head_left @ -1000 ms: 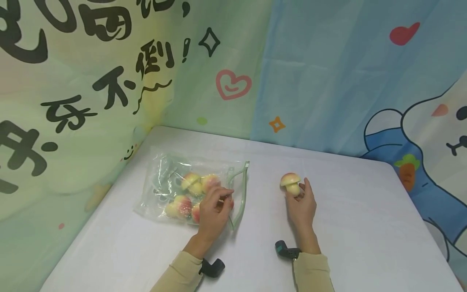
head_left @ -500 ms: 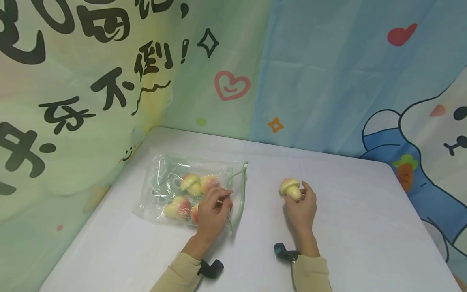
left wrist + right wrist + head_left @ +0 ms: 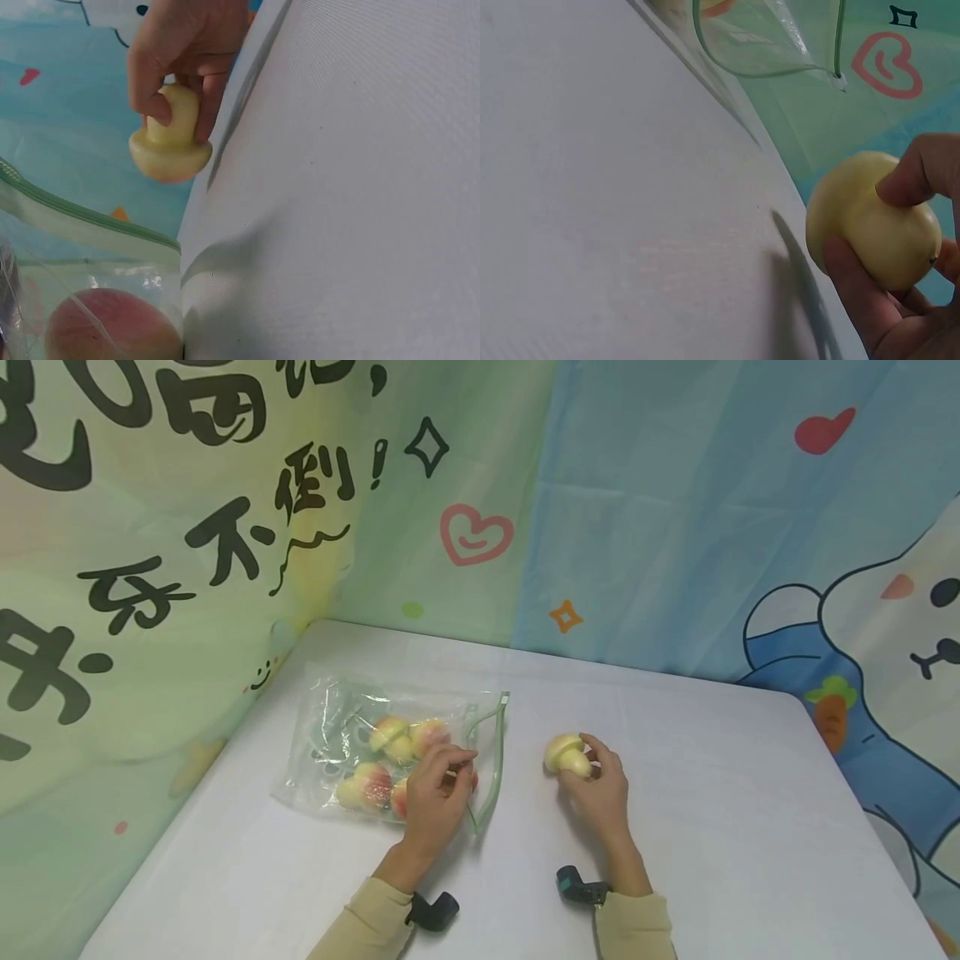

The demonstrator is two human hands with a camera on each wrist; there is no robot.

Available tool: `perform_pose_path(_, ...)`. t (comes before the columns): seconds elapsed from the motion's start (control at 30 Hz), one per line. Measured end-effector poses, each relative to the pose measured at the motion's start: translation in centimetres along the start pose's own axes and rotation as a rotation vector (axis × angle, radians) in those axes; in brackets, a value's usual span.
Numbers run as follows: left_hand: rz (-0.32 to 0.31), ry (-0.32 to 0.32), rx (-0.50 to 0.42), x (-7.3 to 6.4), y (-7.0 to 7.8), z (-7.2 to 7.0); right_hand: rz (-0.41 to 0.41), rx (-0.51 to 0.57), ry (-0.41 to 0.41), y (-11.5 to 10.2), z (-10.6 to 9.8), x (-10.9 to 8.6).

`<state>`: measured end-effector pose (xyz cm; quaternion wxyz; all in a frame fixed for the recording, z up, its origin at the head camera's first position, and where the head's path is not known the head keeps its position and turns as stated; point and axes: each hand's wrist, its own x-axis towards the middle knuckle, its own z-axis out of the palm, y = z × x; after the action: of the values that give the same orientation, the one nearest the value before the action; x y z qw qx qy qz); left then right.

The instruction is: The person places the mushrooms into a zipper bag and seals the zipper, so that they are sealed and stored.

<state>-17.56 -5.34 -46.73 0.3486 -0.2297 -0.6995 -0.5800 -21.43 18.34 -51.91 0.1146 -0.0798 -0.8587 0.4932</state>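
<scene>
My right hand (image 3: 603, 789) grips a yellow toy mushroom (image 3: 564, 753) by its stem, thumb on one side and fingers on the other. In the left wrist view the mushroom (image 3: 171, 150) appears cap down, raised off the table; the right wrist view shows its pale stem end (image 3: 892, 232). My left hand (image 3: 438, 793) pinches the upper layer of a clear zip bag (image 3: 322, 756) near its green-edged mouth, which gapes toward the right hand. Inside the bag lie several red-and-yellow toy mushrooms (image 3: 392, 739), one partly hidden beneath the left hand.
A white-covered table (image 3: 712, 827) spreads under both hands. Behind it and along the left side hang printed cloth backdrops (image 3: 637, 527). Each wrist carries a small black camera (image 3: 435, 912).
My right hand has moved left toward the bag's mouth, and the mushroom has tilted so its stem points more toward the viewer. The left hand and bag hold nearly still.
</scene>
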Motion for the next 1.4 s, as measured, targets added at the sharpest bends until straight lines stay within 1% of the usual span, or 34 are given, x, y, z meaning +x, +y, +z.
perform_pose_path(0.1,0.002,0.000,0.001,0.0,0.1,0.0,-0.016,0.017,-0.065,-0.5,0.4,-0.3)
perform_pose_path(0.23,-0.005,0.001,0.005,0.0,0.0,0.0,-0.073,0.042,-0.137,-1.2,1.4,-1.0)
perform_pose_path(0.4,0.002,0.005,0.008,0.1,0.1,-0.1,-0.133,0.102,-0.195,-2.1,2.6,-1.9)
perform_pose_path(0.57,0.017,0.002,0.008,0.1,0.1,0.0,-0.139,0.172,-0.253,-3.1,3.2,-2.6)
perform_pose_path(0.67,0.018,0.002,0.017,0.1,0.0,0.0,-0.142,0.190,-0.269,-3.8,3.3,-3.0)
perform_pose_path(0.8,0.015,0.010,0.034,0.1,0.0,0.0,-0.157,0.216,-0.297,-5.7,2.9,-3.8)
perform_pose_path(0.9,0.019,0.012,0.042,0.1,0.0,0.0,-0.168,0.248,-0.328,-6.7,2.9,-4.2)
perform_pose_path(1.0,0.023,0.011,0.041,0.2,0.0,-0.1,-0.153,0.290,-0.340,-6.2,3.6,-4.2)
perform_pose_path(1.17,0.019,0.004,0.041,0.2,0.1,-0.1,-0.160,0.302,-0.341,-4.4,5.1,-3.8)
perform_pose_path(1.27,0.019,0.000,0.043,0.2,0.1,-0.1,-0.188,0.302,-0.330,-4.0,5.6,-3.9)
perform_pose_path(1.4,0.028,-0.002,0.054,0.1,0.1,-0.1,-0.194,0.298,-0.321,-3.9,6.3,-4.0)
